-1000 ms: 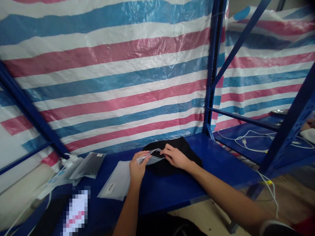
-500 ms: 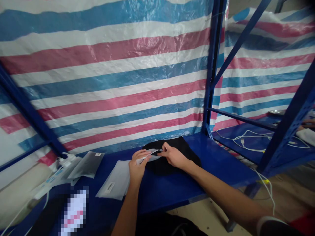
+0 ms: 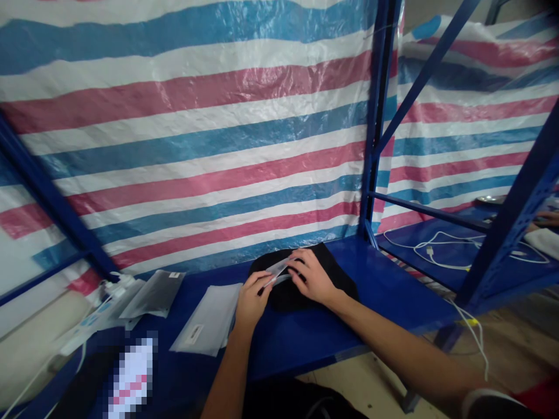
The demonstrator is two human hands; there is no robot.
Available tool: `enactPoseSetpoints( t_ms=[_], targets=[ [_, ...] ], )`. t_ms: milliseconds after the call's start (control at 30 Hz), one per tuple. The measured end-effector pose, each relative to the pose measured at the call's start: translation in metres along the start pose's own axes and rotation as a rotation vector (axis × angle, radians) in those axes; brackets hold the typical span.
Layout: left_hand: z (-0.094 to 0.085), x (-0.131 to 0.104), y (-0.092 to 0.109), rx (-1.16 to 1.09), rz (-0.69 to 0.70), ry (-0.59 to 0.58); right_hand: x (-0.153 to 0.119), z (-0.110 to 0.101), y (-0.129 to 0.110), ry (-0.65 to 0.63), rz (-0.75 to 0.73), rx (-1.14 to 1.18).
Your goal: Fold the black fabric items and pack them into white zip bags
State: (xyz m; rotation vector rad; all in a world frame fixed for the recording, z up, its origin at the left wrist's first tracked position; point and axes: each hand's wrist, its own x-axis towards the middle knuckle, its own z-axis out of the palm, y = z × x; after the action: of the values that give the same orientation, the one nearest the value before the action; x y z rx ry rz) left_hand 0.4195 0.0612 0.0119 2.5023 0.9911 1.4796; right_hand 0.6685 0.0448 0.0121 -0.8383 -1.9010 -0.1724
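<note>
My left hand (image 3: pixel 253 299) pinches the edge of a translucent plastic bag (image 3: pixel 276 267) between thumb and fingers. Across from it, my right hand (image 3: pixel 315 278) has its curled fingers on the bag's other side, at the mouth. Beneath both hands a black cloth (image 3: pixel 340 273) lies bunched on the blue table (image 3: pixel 393 297), partly covered by them. Left of my left hand rests a small stack of flat, frosted plastic bags (image 3: pixel 209 320) with a barcode label.
A filled plastic bag (image 3: pixel 159 293) with dark contents lies further left, by a white power strip (image 3: pixel 91 320). Dark cloth (image 3: pixel 91 372) is at the lower left. Blue rack posts (image 3: pixel 374 116) frame the table. White cables (image 3: pixel 437 250) and another person's hand (image 3: pixel 548 218) are at right.
My left hand has moved right with the bag's edge, away from the stack. My right hand has gone from a pinch to fingers spread more over the bag.
</note>
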Motion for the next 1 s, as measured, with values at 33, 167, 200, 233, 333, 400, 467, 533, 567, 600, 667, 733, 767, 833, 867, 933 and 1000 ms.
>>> enactPoseSetpoints(
  t_ms=[33, 167, 200, 233, 333, 400, 467, 533, 567, 600, 667, 733, 767, 833, 867, 933, 1000],
  targets=[
    [0.0, 0.0, 0.001, -0.003, 0.022, -0.013, 0.001, 0.004, -0.005, -0.038, -0.045, 0.03],
    [0.0, -0.001, 0.003, -0.001, 0.049, -0.038, 0.006, 0.017, -0.014, -0.148, -0.128, 0.077],
    [0.0, -0.001, 0.003, -0.001, 0.044, -0.041, 0.007, 0.017, -0.013, -0.16, -0.127, 0.071],
    [-0.001, -0.001, 0.002, -0.003, 0.038, -0.041, 0.008, 0.016, -0.01, -0.166, -0.122, 0.059],
    [-0.006, 0.0, 0.0, 0.0, -0.005, 0.007, 0.011, 0.004, 0.008, -0.15, -0.075, 0.01],
    [-0.011, 0.001, -0.003, 0.02, -0.056, 0.087, 0.01, -0.008, 0.025, -0.103, 0.001, -0.027],
    [-0.016, 0.003, -0.005, 0.035, -0.106, 0.146, 0.009, -0.019, 0.04, -0.056, 0.08, -0.037],
    [-0.018, 0.005, -0.006, 0.02, -0.142, 0.15, 0.007, -0.024, 0.048, -0.03, 0.133, 0.021],
    [-0.017, 0.005, -0.005, 0.002, -0.15, 0.137, 0.006, -0.025, 0.05, -0.025, 0.148, 0.076],
    [-0.016, 0.006, -0.005, -0.017, -0.152, 0.127, 0.006, -0.025, 0.05, -0.021, 0.157, 0.138],
    [-0.013, 0.007, -0.005, -0.036, -0.133, 0.125, 0.005, -0.024, 0.046, -0.033, 0.158, 0.252],
    [-0.011, 0.006, -0.005, -0.028, -0.106, 0.127, 0.005, -0.023, 0.042, -0.082, 0.14, 0.319],
    [-0.01, 0.006, -0.006, -0.025, -0.102, 0.121, 0.004, -0.023, 0.04, -0.111, 0.135, 0.332],
    [-0.01, 0.004, -0.009, -0.026, -0.114, 0.093, 0.003, -0.023, 0.038, -0.167, 0.155, 0.333],
    [-0.01, 0.003, -0.009, -0.027, -0.12, 0.079, 0.002, -0.023, 0.038, -0.189, 0.178, 0.326],
    [-0.008, 0.002, -0.009, -0.024, -0.109, 0.048, 0.001, -0.022, 0.038, -0.251, 0.219, 0.315],
    [-0.006, 0.001, -0.006, -0.02, -0.077, 0.031, 0.0, -0.021, 0.038, -0.298, 0.236, 0.31]
  ],
)
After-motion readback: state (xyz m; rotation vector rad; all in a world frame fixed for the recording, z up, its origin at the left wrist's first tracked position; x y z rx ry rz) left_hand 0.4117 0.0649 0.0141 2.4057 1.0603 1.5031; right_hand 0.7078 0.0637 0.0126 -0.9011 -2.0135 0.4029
